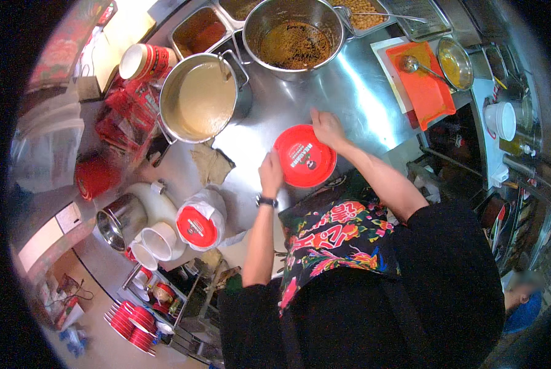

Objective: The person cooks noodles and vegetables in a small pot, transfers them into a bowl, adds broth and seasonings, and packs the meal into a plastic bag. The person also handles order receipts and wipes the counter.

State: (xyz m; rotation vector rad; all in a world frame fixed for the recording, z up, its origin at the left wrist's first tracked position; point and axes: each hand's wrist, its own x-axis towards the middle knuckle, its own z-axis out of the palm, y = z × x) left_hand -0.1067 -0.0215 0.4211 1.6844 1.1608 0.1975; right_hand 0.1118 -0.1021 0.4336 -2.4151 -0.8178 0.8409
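Note:
A round red printed lid (305, 159) lies level in front of my apron, over the near edge of the steel counter (284, 101). At its left rim is my left hand (271, 173), fingers curled against it, a dark watch on the wrist. My right hand (328, 128) grips the upper right rim. Whether a bowl sits under the lid is hidden. To the left, another red-lidded container (197, 226) stands in a white plastic bag. Beyond my hands are a steel pot of pale beige liquid (201, 104) and a larger pot of brown, grainy food (296, 44).
A folded tan cloth (211, 163) lies beside the beige pot. An orange tray (421, 78) with a ladle (410, 63) and a steel bowl (455, 64) are at the upper right. Stacked paper bowls (144, 62) stand upper left. Another person's head shows at the lower right.

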